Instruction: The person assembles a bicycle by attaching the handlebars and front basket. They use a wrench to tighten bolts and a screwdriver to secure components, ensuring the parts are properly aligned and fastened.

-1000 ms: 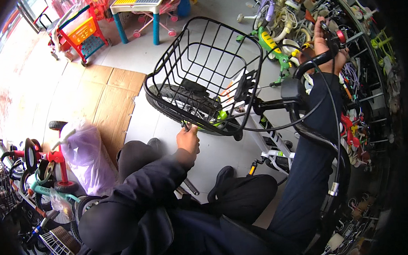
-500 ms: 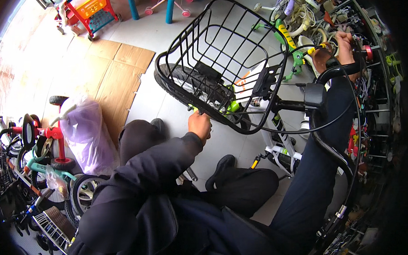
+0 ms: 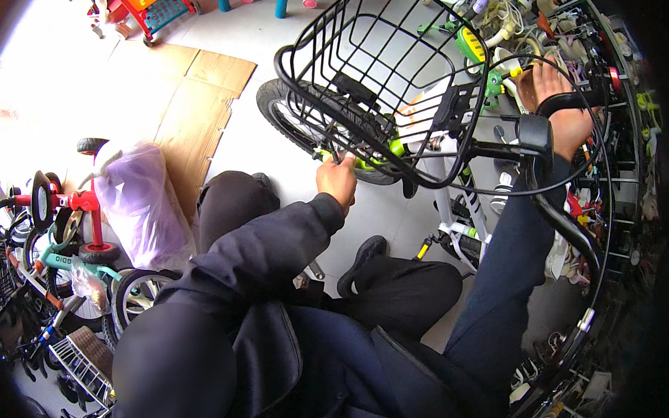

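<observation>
A small bicycle with a white frame [image 3: 444,211] stands tilted in front of me. Its black wire basket [image 3: 385,26] is over the front wheel [image 3: 275,114], and its fork is bright green. Close to the wheel's hub, below the basket rim, my left hand [image 3: 336,182] has its fingers closed; what they grip is hidden. My right hand [image 3: 558,114] is at the curved black handlebar [image 3: 563,101], fingers stretched out and the bar crossing in front of the palm. Cables loop beside it. Between my arms are my bent knees and a black shoe [image 3: 364,264].
Flattened cardboard [image 3: 208,102] covers the floor at the far left. A wrapped purple bundle [image 3: 141,208] stands beside a red child's vehicle [image 3: 84,198] and a teal bicycle [image 3: 65,261]. Crowded shelves [image 3: 607,66] line the right side. A toy cart [image 3: 154,14] is at the back.
My left hand has shifted from the basket's lower rim to the hub area. My right hand's fingers have straightened from a fist. The bicycle's front sits slightly farther right in view.
</observation>
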A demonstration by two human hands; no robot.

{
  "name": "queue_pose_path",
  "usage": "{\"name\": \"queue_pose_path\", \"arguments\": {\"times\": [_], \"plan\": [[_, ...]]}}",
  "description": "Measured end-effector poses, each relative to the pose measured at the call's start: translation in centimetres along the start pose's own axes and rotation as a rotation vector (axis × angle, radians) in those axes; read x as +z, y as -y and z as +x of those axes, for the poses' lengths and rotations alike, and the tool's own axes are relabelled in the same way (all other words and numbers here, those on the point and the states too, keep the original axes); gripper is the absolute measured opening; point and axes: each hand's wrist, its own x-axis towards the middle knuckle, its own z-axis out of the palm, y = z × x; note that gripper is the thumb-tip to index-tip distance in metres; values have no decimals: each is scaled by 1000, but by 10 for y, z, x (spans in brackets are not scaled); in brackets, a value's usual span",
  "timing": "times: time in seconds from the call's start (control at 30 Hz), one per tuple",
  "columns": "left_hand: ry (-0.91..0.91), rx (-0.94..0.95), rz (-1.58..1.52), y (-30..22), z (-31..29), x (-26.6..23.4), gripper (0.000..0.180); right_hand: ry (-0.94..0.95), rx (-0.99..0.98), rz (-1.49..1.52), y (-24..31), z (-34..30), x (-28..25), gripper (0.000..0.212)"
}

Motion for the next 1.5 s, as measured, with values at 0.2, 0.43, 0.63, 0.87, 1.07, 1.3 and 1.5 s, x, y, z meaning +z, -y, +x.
{"name": "queue_pose_path", "arguments": {"times": [0.2,0.43,0.63,0.87,1.07,1.3,1.5], "plan": [[-30,54,7,4,0,-7,20,-62,-91,-142,-43,-112,-78,39],[90,-2,-81,11,-10,-14,32,-64,351,-328,-134,-265,-64,20],[253,-53,-176,39,-38,-16,34,380,618,-852,-205,-326,-6,40],[485,-141,17,53,-29,-40,50,292,732,-617,-207,-334,-10,30],[257,-290,125,104,-25,-64,59,192,734,-1107,-208,-331,-37,23],[420,-209,1254,131,-20,-88,60,199,701,-1115,-208,-334,-46,26],[25,467,725,62,10,-50,46,88,572,-1114,-190,-324,-36,27]]}}
